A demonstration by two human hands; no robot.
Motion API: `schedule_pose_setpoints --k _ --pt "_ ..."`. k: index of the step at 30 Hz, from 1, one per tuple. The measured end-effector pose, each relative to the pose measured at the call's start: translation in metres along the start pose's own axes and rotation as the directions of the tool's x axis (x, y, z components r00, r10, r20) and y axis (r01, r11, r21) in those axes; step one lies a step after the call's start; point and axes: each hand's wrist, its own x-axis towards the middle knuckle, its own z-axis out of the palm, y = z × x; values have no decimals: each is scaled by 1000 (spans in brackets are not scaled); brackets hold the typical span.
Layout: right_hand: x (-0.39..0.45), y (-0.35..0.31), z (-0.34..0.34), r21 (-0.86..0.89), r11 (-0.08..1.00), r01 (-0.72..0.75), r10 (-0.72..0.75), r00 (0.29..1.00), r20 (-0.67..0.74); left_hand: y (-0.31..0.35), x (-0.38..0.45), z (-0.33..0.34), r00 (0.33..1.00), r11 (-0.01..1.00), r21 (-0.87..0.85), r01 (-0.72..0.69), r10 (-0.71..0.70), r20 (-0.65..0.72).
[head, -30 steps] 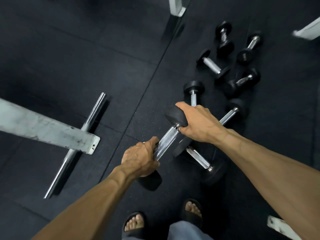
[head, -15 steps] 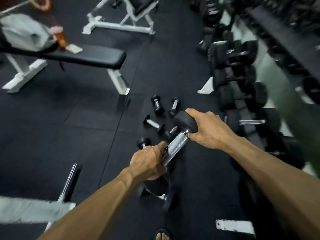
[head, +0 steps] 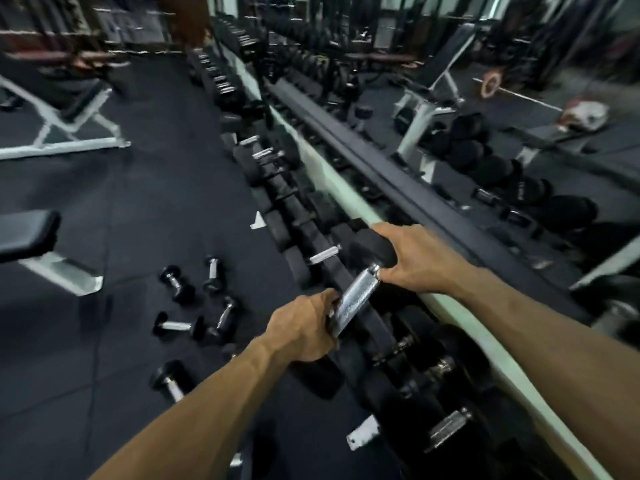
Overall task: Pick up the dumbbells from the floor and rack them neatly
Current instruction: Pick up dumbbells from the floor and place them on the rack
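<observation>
Fingers of our left hand (head: 303, 332) curl round the dumbbell (head: 356, 296) handle; our right hand (head: 414, 259) cups its upper head, frame centre, over the rack (head: 311, 233).

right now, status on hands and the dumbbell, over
Left hand grips the handle, right hand holds the far head. Dumbbell held over the rack. Small dumbbells on the floor.
</observation>
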Motion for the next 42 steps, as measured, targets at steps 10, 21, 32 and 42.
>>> schedule_pose_setpoints --k 10,21,32,42 --pt "-19 191 -62 6 993 -122 122 992 13 153 131 54 990 997 -19 -81 82 111" --pt "24 340 -78 6 988 -155 155 987 41 235 262 96 982 998 -17 -54 56 182" --pt "58 422 -64 43 959 -278 273 956 105 264 336 113 965 998 30 -49 40 260" --pt "73 420 -60 -53 945 -322 326 934 144 252 338 111 970 999 -9 -46 47 239"
